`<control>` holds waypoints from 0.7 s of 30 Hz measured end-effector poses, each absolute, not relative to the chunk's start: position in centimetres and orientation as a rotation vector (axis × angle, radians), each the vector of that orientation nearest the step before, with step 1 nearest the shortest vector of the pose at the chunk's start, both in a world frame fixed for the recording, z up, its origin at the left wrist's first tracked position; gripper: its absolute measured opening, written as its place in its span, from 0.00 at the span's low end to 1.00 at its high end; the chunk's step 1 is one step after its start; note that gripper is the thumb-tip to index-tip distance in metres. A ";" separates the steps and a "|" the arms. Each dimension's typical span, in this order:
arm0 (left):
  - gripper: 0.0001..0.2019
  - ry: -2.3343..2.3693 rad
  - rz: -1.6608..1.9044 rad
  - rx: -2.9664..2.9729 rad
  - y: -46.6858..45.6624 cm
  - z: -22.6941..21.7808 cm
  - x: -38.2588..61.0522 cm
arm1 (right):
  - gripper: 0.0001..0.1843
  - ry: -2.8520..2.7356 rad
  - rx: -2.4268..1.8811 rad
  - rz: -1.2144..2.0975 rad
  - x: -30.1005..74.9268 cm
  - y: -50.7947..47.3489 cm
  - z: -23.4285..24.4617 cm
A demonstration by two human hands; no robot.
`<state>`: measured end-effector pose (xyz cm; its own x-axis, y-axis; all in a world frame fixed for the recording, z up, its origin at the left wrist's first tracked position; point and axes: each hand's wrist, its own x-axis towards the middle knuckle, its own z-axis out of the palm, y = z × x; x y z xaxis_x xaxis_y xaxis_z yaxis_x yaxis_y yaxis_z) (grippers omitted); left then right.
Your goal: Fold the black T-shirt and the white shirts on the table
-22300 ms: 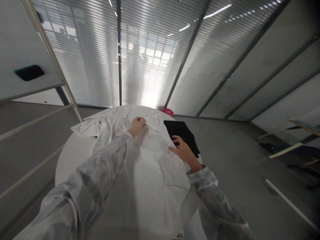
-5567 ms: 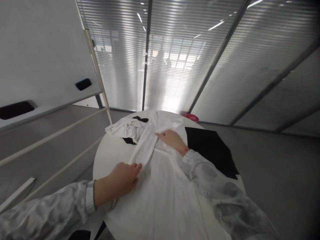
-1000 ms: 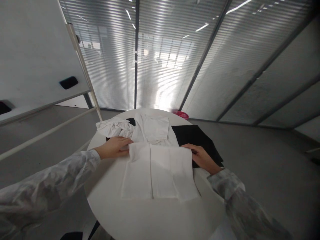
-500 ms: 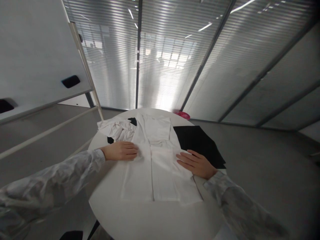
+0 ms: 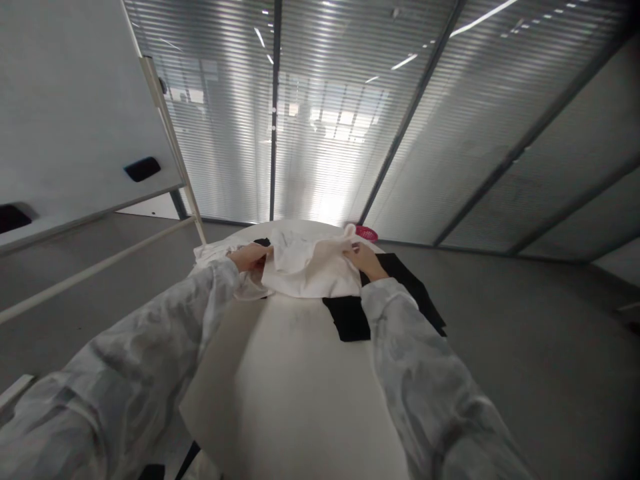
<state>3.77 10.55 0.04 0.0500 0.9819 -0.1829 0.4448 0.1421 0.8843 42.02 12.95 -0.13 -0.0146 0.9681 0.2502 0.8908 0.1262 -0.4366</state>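
A folded white garment lies at the far side of the round white table. My left hand grips its left edge with the fingers curled into the cloth. On the right edge my right hand is closed on the cloth and lifts a corner a little. Both arms in pale sleeves reach far across the table. A crumpled white cloth lies just left of my left hand.
A black cloth lies flat on the table's right side, under my right forearm. A pink basket stands on the floor behind the table. A whiteboard on a stand is at the left; a glass wall with blinds runs behind.
The garment's near half has been folded over to the far side, leaving the near table bare. Both hands moved from flat on the cloth to gripping its far side edges.
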 end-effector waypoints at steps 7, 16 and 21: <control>0.29 1.912 0.520 2.100 10.8 -0.6 3.3 | 0.31 -1.910 -1.952 0.324 41.7 13.9 -3.9; 0.16 1.505 0.836 2.242 13.7 -0.9 5.3 | 0.18 -1.865 -1.953 0.293 42.3 13.7 -3.8; 0.18 1.674 1.037 1.713 15.4 -0.3 5.9 | 0.17 -1.821 -1.976 0.272 42.4 12.9 -3.7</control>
